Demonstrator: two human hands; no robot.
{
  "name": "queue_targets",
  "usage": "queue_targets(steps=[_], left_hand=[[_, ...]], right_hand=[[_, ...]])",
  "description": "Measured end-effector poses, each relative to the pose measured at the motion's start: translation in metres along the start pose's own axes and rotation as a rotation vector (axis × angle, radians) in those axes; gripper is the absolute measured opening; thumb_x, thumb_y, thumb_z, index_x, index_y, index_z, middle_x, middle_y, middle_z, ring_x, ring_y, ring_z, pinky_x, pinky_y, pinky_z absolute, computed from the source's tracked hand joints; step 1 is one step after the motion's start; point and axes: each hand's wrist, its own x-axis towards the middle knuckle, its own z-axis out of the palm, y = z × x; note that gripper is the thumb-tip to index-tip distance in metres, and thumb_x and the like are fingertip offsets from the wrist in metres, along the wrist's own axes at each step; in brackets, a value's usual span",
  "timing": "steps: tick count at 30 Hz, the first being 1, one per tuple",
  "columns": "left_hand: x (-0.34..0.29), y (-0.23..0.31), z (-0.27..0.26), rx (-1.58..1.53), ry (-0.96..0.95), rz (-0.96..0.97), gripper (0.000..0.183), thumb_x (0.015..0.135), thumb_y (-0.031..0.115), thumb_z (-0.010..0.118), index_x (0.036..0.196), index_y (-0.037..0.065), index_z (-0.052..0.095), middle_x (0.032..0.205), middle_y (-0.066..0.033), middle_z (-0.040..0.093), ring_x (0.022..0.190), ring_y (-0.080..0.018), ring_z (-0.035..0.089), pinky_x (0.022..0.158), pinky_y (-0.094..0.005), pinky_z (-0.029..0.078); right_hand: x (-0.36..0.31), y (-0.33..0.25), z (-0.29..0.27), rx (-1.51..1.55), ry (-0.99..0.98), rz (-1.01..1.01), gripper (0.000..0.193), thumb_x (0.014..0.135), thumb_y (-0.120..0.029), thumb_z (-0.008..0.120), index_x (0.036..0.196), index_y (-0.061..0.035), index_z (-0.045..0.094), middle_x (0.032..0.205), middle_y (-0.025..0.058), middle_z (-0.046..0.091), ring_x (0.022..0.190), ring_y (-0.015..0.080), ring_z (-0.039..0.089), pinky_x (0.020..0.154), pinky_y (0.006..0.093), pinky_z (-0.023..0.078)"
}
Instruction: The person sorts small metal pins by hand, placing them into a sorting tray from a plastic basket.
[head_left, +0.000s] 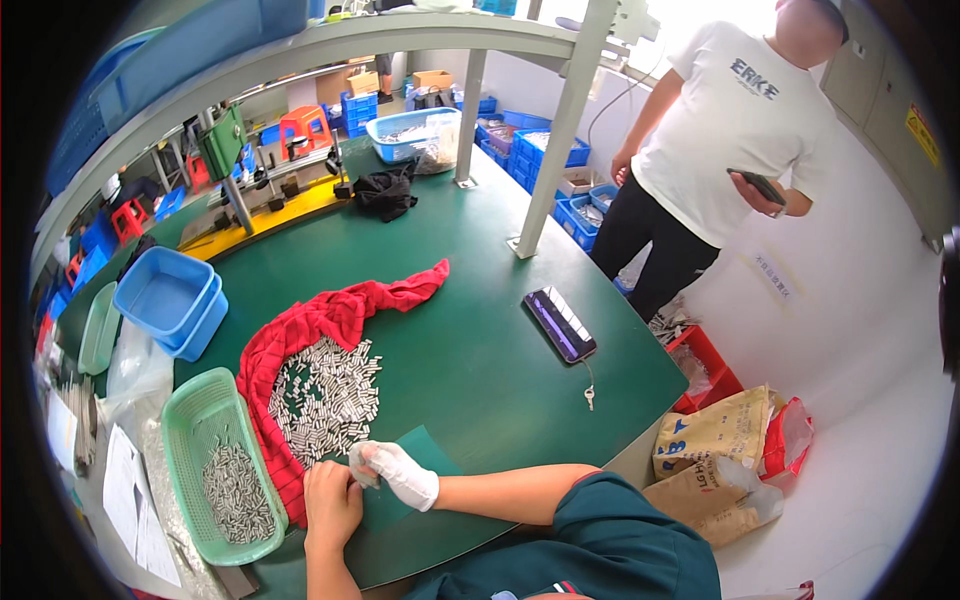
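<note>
My bare left hand and my gloved right hand meet at the lower middle of the frame, just below a loose pile of small silver pins left of centre. The fingers of both are curled in toward each other; their tips are partly hidden, so I cannot tell how wide the gap is or whether a pin sits between them. More pins lie in the green basket at lower left. Pieces this small and round would likely roll, so I judge it best to work low over the counter, use a light pinch and handle only a few at 1 time. The red cloth curves round the pile's upper and left sides; I should avoid tugging it, since that could scatter them.
</note>
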Motion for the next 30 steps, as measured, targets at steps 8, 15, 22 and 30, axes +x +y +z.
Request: queue_targets(steps=[8, 15, 22, 30], left_hand=[[0.004, 0.002, -0.001, -0.010, -0.007, 0.005, 0.015, 0.066, 0.004, 0.065, 0.073, 0.005, 0.051, 0.076, -0.0113, 0.051, 0.078, -0.0322, 0.050, 0.072, -0.0423, 0.038], [0.003, 0.002, -0.001, 0.000, -0.026, -0.002, 0.015, 0.067, 0.004, 0.064, 0.074, 0.005, 0.051, 0.076, -0.0113, 0.051, 0.079, -0.0324, 0.050, 0.073, -0.0428, 0.038], [0.004, 0.005, -0.003, -0.017, -0.017, -0.004, 0.015, 0.066, 0.003, 0.064, 0.073, 0.005, 0.051, 0.075, -0.0111, 0.051, 0.079, -0.0322, 0.050, 0.072, -0.0427, 0.037], [0.008, 0.005, 0.000, -0.048, 0.018, 0.033, 0.017, 0.065, 0.002, 0.064, 0.072, 0.004, 0.049, 0.072, -0.0122, 0.048, 0.075, -0.0332, 0.048, 0.069, -0.0427, 0.036]], right_hand=[[0.004, 0.001, -0.003, 0.050, -0.005, -0.039, 0.043, 0.098, -0.045, 0.044, 0.070, -0.0118, 0.039, 0.064, -0.0041, 0.034, 0.058, 0.0077, 0.032, 0.053, 0.0237, 0.030], [0.004, 0.001, -0.006, -0.027, 0.013, 0.007, 0.047, 0.099, -0.048, 0.040, 0.071, -0.0093, 0.038, 0.065, -0.0007, 0.037, 0.061, 0.0107, 0.035, 0.059, 0.0254, 0.033], [0.004, 0.000, -0.004, -0.013, 0.014, 0.004, 0.047, 0.099, -0.047, 0.039, 0.071, -0.0090, 0.039, 0.066, -0.0005, 0.037, 0.060, 0.0108, 0.036, 0.059, 0.0250, 0.034], [0.006, 0.005, -0.010, 0.005, 0.037, -0.007, 0.040, 0.098, -0.045, 0.044, 0.074, -0.0122, 0.043, 0.067, -0.0052, 0.036, 0.059, 0.0060, 0.034, 0.053, 0.0228, 0.030]])
